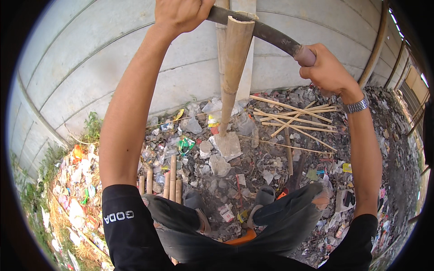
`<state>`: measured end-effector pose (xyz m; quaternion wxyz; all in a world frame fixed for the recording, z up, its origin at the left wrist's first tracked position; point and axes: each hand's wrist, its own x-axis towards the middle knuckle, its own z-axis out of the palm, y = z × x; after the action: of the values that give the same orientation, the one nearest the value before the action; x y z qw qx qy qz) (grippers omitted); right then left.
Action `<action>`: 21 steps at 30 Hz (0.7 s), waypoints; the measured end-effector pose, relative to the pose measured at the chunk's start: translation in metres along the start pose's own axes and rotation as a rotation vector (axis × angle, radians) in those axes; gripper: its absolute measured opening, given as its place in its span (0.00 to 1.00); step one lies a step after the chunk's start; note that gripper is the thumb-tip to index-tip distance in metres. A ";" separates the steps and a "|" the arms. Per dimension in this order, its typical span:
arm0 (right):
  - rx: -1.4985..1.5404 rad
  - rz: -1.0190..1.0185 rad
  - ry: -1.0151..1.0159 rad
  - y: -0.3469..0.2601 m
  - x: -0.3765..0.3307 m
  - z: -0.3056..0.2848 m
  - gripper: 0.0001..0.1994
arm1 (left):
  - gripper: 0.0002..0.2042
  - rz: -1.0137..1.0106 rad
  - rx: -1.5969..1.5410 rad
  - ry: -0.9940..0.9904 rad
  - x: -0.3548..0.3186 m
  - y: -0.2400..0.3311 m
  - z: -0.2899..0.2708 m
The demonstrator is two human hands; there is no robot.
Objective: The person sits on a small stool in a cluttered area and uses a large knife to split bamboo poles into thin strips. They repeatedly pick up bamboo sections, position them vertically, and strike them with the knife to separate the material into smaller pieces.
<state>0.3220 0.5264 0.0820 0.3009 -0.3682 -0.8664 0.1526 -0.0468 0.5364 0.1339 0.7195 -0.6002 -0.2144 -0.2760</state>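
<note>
My right hand [327,70], with a metal watch on its wrist, is wrapped round the handle of a machete [280,39]. The curved dark blade runs to my left hand [183,13], which is closed at its far end; the fingers there are partly cut off by the upper edge. Between my hands a bamboo piece [237,58] stands nearly upright, its hollow, curved top end in front of the blade. The lower end meets a pale stone block [227,147] on the ground. Whether the blade's edge touches the bamboo I cannot tell.
Thin bamboo strips [300,118] lie criss-crossed on the right. Several short bamboo poles [172,176] lie by my left knee. Litter [221,180] covers the dark ground around my slippered feet. A grey panel wall [185,88] stands ahead, weeds [92,128] at its left.
</note>
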 end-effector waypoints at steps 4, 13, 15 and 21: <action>0.162 0.074 -0.064 0.005 0.001 -0.002 0.07 | 0.21 -0.267 -0.110 -0.210 0.008 0.001 -0.003; -0.137 -0.158 0.216 -0.008 -0.012 0.025 0.07 | 0.20 -0.418 -0.134 -0.405 0.029 0.014 -0.080; -0.159 -0.120 0.297 -0.012 -0.016 0.031 0.09 | 0.20 -0.416 -0.192 -0.240 0.020 0.027 -0.106; -0.246 -0.032 0.613 0.009 -0.001 -0.074 0.25 | 0.18 -0.342 -0.634 -0.522 -0.038 0.099 -0.213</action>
<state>0.3739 0.5347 0.1344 0.5034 -0.4167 -0.7531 -0.0759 -0.0155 0.3451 -0.0047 0.3655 -0.7968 -0.3898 -0.2821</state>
